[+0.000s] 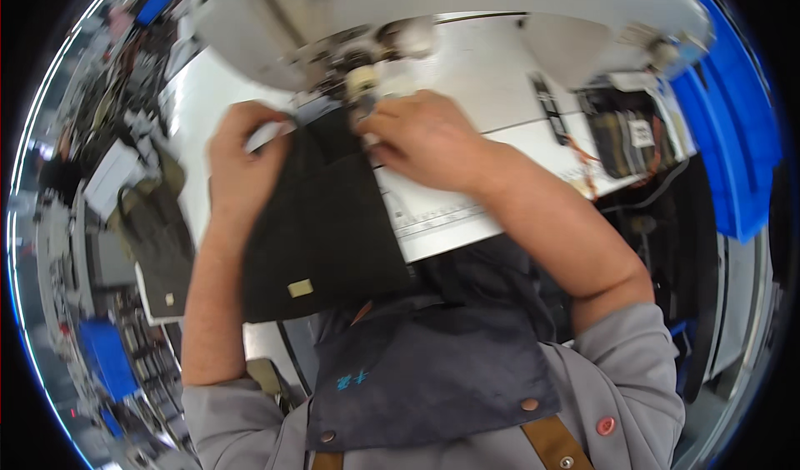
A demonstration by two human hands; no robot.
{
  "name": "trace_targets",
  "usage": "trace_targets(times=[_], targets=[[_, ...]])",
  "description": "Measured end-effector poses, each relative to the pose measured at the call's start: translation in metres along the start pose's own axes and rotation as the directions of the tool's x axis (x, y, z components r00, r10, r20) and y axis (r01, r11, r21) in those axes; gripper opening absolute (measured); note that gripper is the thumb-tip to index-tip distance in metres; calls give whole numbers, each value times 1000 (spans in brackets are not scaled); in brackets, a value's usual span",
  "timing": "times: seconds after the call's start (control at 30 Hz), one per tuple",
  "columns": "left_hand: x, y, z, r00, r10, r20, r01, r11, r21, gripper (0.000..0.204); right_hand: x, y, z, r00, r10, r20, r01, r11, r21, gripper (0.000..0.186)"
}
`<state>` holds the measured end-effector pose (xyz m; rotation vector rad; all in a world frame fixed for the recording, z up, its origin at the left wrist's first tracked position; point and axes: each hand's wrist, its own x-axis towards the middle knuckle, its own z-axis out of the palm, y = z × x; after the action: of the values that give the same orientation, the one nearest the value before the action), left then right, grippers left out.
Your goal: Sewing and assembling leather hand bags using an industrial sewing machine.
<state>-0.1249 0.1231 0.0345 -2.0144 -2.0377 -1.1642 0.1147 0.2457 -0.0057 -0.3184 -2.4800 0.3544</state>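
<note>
A dark fabric piece [325, 228] with a sewn-on panel and a small pale label lies over the front of the white sewing table [450, 224]. Its narrow upper end reaches under the head of a sewing machine [250, 28]. My left hand [246, 149] pinches the fabric's upper left edge, with thumb and forefinger bent into a ring. Across from it, my right hand [429, 141] has its fingers curled at the upper right edge, close to the needle area. Motion blurs both hands, and the right fingertips are partly hidden.
A similar dark piece [158, 237] hangs at the table's left edge. On the right lie a dark slim tool [548, 107], a container holding dark cloth and orange thread [625, 132], and a big blue bin [729, 128]. A printed ruler strip [442, 217] runs along the table's front.
</note>
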Motion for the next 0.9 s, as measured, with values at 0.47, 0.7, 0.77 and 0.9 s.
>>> trace_targets(times=[0.47,0.7,0.77,0.9], targets=[[-46,35,18,972,32,233,-43,998,42,31,0,-9,-6,997,-68,43,63,993,95,28],[-44,49,31,960,-184,210,179,983,46,19,-1,-7,-7,993,-73,95,62,992,107,24],[-46,48,33,968,-178,175,160,981,114,19,-1,-7,-8,994,-46,96,36,993,109,24],[-44,47,34,962,-188,196,189,982,12,13,-1,-7,-8,995,-30,95,21,996,88,23]])
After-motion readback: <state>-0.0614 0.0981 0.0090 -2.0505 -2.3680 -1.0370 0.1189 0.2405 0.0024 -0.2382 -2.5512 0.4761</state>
